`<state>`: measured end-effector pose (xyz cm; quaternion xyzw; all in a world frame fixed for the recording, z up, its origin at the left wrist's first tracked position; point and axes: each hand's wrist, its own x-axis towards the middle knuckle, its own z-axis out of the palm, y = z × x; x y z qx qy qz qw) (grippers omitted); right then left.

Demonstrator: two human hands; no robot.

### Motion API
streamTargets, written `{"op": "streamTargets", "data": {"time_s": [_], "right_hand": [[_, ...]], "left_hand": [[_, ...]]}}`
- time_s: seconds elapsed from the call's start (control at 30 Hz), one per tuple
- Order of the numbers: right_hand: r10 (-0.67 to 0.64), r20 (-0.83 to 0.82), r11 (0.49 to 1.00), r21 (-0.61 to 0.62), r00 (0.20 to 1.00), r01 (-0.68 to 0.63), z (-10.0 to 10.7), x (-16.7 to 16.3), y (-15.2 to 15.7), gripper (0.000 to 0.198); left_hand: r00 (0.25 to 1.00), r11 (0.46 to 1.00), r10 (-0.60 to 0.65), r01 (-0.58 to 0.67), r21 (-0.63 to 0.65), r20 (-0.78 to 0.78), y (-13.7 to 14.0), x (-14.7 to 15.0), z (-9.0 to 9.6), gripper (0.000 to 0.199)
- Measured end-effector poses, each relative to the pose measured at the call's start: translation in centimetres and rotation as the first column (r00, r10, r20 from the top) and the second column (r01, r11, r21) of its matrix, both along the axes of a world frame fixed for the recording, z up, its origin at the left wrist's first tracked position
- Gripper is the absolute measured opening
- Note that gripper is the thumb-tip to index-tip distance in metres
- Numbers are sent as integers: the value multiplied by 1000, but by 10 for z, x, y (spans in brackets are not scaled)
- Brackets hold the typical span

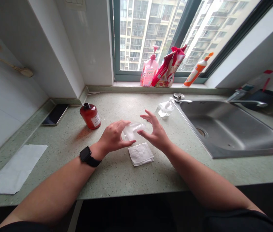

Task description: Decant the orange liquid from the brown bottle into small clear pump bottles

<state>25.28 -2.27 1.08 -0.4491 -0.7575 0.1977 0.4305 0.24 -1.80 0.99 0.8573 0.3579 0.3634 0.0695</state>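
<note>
A clear, see-through piece (133,129), its exact kind hard to make out, lies on the counter between my hands. My left hand (113,137), with a black watch at the wrist, curves beside its left edge, thumb and fingers apart. Opposite it, my right hand (156,131) has its fingers spread, and nothing shows in its grasp. Just below is a folded white tissue (140,154). To the left of my hands stands an amber-red bottle (90,116) with a white label and a black neck. A clear faceted block-like object (165,109) sits beyond my right hand.
A steel sink (243,151) is set into the counter on the right, with a faucet (247,102) behind. At left lie a phone (55,114) and a white paper sheet (17,167). A pink pump bottle (149,71), red bag (169,67) and orange-white bottle (197,71) line the windowsill.
</note>
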Motion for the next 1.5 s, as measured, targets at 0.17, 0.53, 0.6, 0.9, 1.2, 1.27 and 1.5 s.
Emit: {"op": "streamTargets", "data": {"time_s": [0.17, 0.53, 0.6, 0.9, 1.2, 1.27, 1.5], "right_hand": [[-113, -52, 993, 14, 992, 114, 1, 12, 12, 74], [33, -59, 999, -32, 998, -35, -6, -3, 3, 94], [3, -78, 1000, -30, 997, -6, -6, -1, 5, 87], [-28, -166, 996, -84, 986, 14, 1, 16, 18, 64], [14, -185, 996, -89, 983, -31, -2, -2, 7, 73], [-36, -217, 996, -90, 976, 17, -3, 3, 13, 62], [48, -195, 996, -65, 980, -62, 1, 10, 14, 28]], "left_hand": [[998, 999, 53, -53, -12, 45, 2, -4, 2, 65], [999, 999, 34, -34, 28, -11, -1, 0, 0, 68], [999, 999, 33, -33, 25, 3, -1, 0, 0, 67], [992, 994, 106, -108, 32, 68, 2, -5, 3, 66], [999, 999, 37, -37, 5, 19, -2, 0, 2, 68], [997, 998, 62, -62, -6, 48, -1, -2, 3, 67], [993, 995, 104, -104, -4, 50, 1, -5, 4, 67]]}}
